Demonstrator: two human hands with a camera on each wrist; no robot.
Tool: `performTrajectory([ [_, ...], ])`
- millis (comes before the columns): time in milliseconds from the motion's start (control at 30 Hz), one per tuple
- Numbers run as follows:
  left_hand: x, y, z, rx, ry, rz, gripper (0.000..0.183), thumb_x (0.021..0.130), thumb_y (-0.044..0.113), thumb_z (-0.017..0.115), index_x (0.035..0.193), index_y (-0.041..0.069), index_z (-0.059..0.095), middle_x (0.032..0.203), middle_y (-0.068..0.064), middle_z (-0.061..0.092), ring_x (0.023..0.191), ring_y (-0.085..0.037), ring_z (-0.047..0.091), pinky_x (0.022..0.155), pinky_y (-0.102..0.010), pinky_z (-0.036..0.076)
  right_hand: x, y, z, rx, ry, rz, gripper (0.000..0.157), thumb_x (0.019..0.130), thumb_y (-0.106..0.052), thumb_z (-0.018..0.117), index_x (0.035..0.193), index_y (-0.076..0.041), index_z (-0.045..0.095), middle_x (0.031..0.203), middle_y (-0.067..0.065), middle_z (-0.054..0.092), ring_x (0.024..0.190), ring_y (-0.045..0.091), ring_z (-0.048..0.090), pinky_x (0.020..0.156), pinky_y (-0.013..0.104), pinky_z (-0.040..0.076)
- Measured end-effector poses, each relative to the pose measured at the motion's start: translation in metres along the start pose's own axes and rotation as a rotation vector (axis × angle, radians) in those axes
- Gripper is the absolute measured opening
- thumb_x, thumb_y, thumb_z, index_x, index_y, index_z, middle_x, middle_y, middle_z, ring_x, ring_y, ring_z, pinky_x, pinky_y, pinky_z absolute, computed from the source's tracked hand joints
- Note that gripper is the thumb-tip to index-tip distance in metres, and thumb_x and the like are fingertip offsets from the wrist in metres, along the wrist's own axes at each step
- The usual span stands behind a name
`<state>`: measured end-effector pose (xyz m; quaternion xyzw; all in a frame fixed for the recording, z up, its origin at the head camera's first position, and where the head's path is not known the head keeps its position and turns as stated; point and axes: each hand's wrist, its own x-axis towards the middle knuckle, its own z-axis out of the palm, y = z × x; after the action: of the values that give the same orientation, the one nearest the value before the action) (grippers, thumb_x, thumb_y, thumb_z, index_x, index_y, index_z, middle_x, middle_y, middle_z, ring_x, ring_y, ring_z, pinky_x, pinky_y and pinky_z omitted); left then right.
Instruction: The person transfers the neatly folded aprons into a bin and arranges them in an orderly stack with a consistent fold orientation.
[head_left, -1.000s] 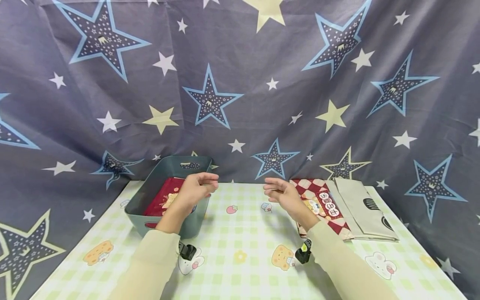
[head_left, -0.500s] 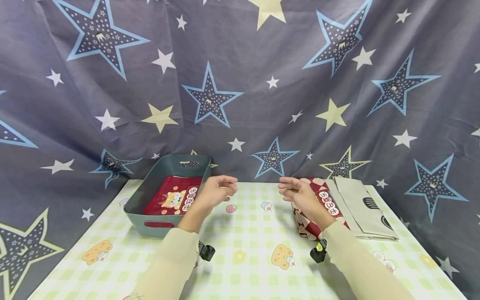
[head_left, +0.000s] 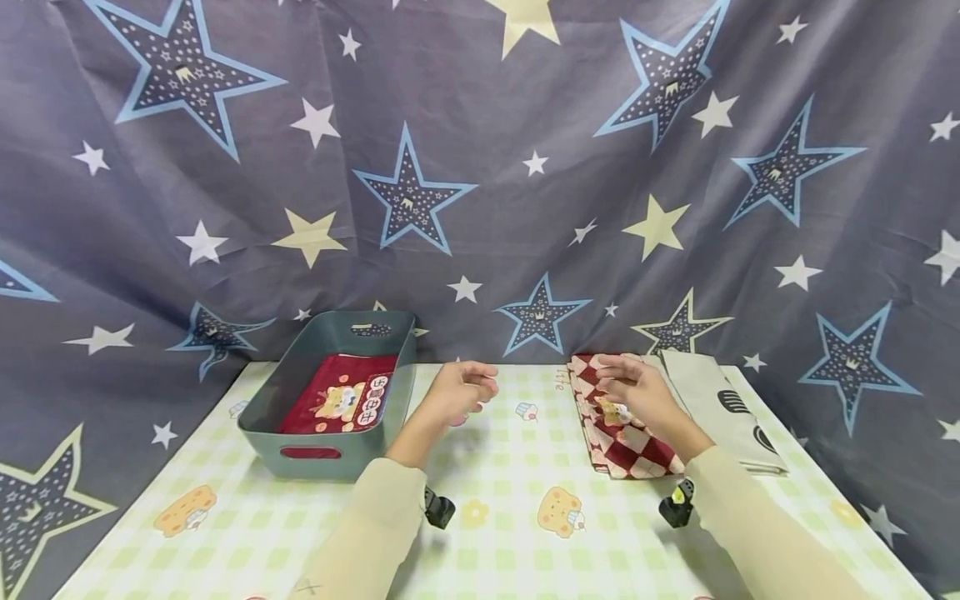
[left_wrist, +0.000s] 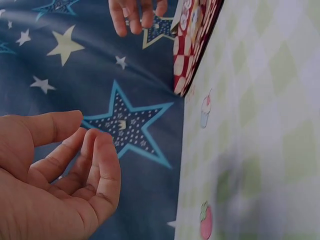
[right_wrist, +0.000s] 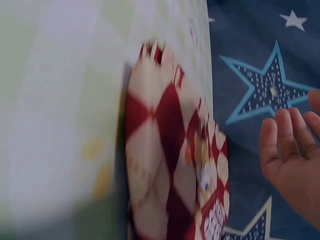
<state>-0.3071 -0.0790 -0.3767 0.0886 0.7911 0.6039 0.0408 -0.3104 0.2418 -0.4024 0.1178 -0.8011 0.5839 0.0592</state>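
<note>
I have the dark starred curtain (head_left: 480, 100) filling the back of my feed, and below it the table (head_left: 495, 554) under its pale checked cover; on the left stands the grey-green basket (head_left: 363, 460), with a folded red cloth (head_left: 333, 404) lying inside it, bear print up; on the right lie the beige cloth (head_left: 712, 400) with dark prints and, just beside it, the red-and-cream diamond cloth (head_left: 637, 458), both folded. The right hand (head_left: 637, 392) has shifted rightward over the last second and now hovers above the diamond cloth, fingers relaxed and apart, holding nothing; my right wrist view shows it clear of the fabric; the left hand (head_left: 459, 393) has moved right as well, away from the basket, its fingers loosely bent toward the thumb, its grasp empty; I judge from this that the diamond cloth is now the nearest thing to the right hand and that nothing is taken up yet; smallest of all, I see a black wrist camera (head_left: 439, 508) below the left hand.
</note>
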Motion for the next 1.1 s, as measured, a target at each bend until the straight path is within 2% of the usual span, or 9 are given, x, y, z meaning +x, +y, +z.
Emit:
performTrajectory([
  [100, 0.004, -0.003, 0.011, -0.004, -0.018, 0.001, 0.027, 0.092, -0.002, 0.067, 0.119, 0.001, 0.07, 0.1, -0.009, 0.072, 0.093, -0.027, 0.069, 0.077, -0.035, 0.058, -0.003, 0.005, -0.013, -0.044, 0.012, 0.006, 0.042, 0.102, -0.002, 0.059, 0.143, 0.005, 0.053, 0.128, 0.028, 0.062, 0.107, 0.018, 0.067, 0.092, 0.043, 0.058],
  [200, 0.008, -0.006, 0.023, -0.007, -0.033, 0.002, 0.026, 0.092, -0.002, 0.068, 0.118, 0.0, 0.07, 0.099, -0.009, 0.072, 0.09, -0.023, 0.069, 0.074, -0.033, 0.057, -0.008, 0.01, -0.026, -0.11, 0.041, 0.011, 0.042, 0.102, -0.003, 0.06, 0.143, 0.003, 0.054, 0.128, 0.029, 0.062, 0.109, 0.024, 0.066, 0.086, 0.036, 0.059],
  [267, 0.009, -0.006, 0.032, -0.013, -0.046, 0.001, 0.026, 0.093, -0.001, 0.068, 0.118, 0.001, 0.07, 0.099, -0.009, 0.072, 0.092, -0.025, 0.069, 0.073, -0.032, 0.057, -0.01, 0.013, -0.035, -0.153, 0.06, 0.011, 0.042, 0.102, -0.004, 0.06, 0.143, 0.004, 0.054, 0.127, 0.03, 0.062, 0.105, 0.022, 0.067, 0.083, 0.033, 0.06],
  [500, 0.011, -0.005, 0.058, -0.028, -0.084, -0.011, 0.028, 0.09, -0.003, 0.068, 0.118, 0.0, 0.07, 0.096, -0.008, 0.072, 0.093, -0.031, 0.07, 0.074, -0.034, 0.059, -0.014, 0.022, -0.062, -0.303, 0.098, 0.035, 0.042, 0.102, -0.005, 0.058, 0.142, 0.008, 0.052, 0.123, 0.032, 0.063, 0.101, 0.033, 0.066, 0.074, 0.029, 0.058],
  [633, 0.016, -0.012, 0.071, -0.03, -0.086, -0.034, 0.03, 0.086, -0.006, 0.067, 0.116, -0.001, 0.07, 0.092, -0.007, 0.072, 0.088, -0.027, 0.07, 0.074, -0.036, 0.06, -0.015, 0.027, -0.071, -0.376, 0.088, 0.056, 0.04, 0.102, -0.005, 0.058, 0.139, 0.01, 0.054, 0.121, 0.031, 0.065, 0.106, 0.038, 0.065, 0.075, 0.026, 0.057],
  [800, 0.02, -0.018, 0.084, -0.111, -0.103, -0.09, 0.031, 0.086, -0.007, 0.068, 0.117, -0.002, 0.07, 0.095, -0.011, 0.074, 0.085, -0.027, 0.07, 0.076, -0.038, 0.061, -0.016, 0.03, -0.078, -0.429, 0.061, 0.065, 0.04, 0.101, -0.004, 0.058, 0.136, 0.012, 0.054, 0.12, 0.033, 0.065, 0.109, 0.044, 0.064, 0.079, 0.034, 0.059],
  [967, 0.021, -0.017, 0.098, -0.219, -0.137, -0.157, 0.033, 0.088, -0.007, 0.067, 0.122, -0.004, 0.067, 0.098, -0.014, 0.073, 0.075, -0.02, 0.065, 0.073, -0.035, 0.06, -0.015, 0.033, -0.084, -0.46, 0.006, 0.103, 0.043, 0.1, -0.007, 0.057, 0.137, 0.014, 0.052, 0.121, 0.035, 0.063, 0.102, 0.039, 0.067, 0.076, 0.039, 0.06],
  [1100, 0.022, -0.018, 0.111, -0.234, -0.151, -0.184, 0.037, 0.088, -0.008, 0.067, 0.125, -0.007, 0.065, 0.092, -0.011, 0.072, 0.07, -0.016, 0.061, 0.07, -0.033, 0.058, -0.014, 0.037, -0.086, -0.505, -0.031, 0.108, 0.041, 0.099, -0.006, 0.057, 0.133, 0.016, 0.054, 0.118, 0.035, 0.064, 0.098, 0.037, 0.068, 0.076, 0.043, 0.059],
])
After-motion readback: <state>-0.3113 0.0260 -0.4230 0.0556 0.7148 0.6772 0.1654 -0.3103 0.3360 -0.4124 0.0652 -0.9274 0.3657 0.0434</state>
